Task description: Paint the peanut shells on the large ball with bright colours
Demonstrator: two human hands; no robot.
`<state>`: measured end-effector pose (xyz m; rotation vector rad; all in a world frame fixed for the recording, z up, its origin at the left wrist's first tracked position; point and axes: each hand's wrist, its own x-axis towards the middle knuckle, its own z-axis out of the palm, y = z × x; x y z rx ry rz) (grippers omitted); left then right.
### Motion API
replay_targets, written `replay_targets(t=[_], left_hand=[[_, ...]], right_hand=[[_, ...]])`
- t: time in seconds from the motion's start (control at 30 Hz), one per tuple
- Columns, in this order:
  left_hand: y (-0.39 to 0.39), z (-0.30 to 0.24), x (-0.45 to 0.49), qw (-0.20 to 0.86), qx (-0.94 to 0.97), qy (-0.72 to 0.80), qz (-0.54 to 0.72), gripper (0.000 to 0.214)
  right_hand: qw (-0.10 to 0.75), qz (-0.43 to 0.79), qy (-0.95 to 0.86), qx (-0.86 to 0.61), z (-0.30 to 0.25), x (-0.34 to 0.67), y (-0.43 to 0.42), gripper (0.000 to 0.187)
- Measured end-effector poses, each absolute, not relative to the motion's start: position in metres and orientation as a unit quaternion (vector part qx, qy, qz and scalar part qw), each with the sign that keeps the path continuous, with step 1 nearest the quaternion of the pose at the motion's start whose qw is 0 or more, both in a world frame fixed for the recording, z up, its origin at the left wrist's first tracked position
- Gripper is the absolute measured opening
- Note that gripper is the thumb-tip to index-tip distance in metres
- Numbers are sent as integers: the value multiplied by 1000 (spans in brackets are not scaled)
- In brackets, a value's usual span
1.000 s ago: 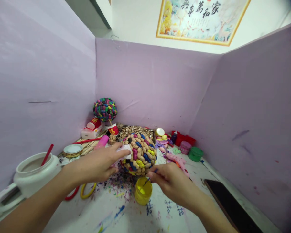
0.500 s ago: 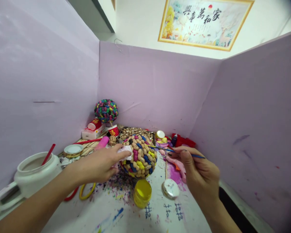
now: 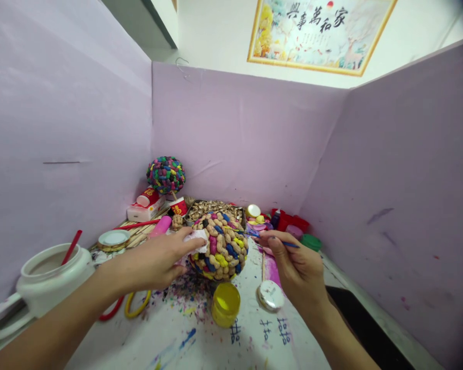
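A ball of peanut shells (image 3: 221, 246), partly painted yellow, blue and pink, sits in the middle of the paint-spattered table (image 3: 200, 344). My left hand (image 3: 158, 259) steadies its left side, fingers closed on a white tissue (image 3: 197, 240) pressed against the shells. My right hand (image 3: 295, 264) is closed on a thin blue paintbrush (image 3: 285, 244), its tip at the ball's right side. An open pot of yellow paint (image 3: 225, 304) stands just in front of the ball, with a white lid (image 3: 270, 296) beside it.
A white jug (image 3: 50, 277) with a red stick stands at left. A finished coloured ball on a stick (image 3: 165, 174), a tray of shells (image 3: 216, 208), paint pots (image 3: 293, 226) and lids crowd the back. A black phone (image 3: 366, 329) lies right. Lilac boards (image 3: 254, 133) wall the table.
My right hand lifted the brush out of the yellow paint pot, swung right and up, then brought the tip to the ball's right side. My left hand stayed on the ball.
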<state>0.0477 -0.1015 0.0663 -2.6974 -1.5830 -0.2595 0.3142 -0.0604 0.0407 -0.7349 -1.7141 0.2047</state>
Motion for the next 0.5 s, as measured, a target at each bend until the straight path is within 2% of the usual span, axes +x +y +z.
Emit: replay_targets(t=[0.5], left_hand=[[-101, 67, 48, -2, -860, -504, -83, 61]], right_hand=[[589, 81, -743, -308, 41, 316, -62, 19]])
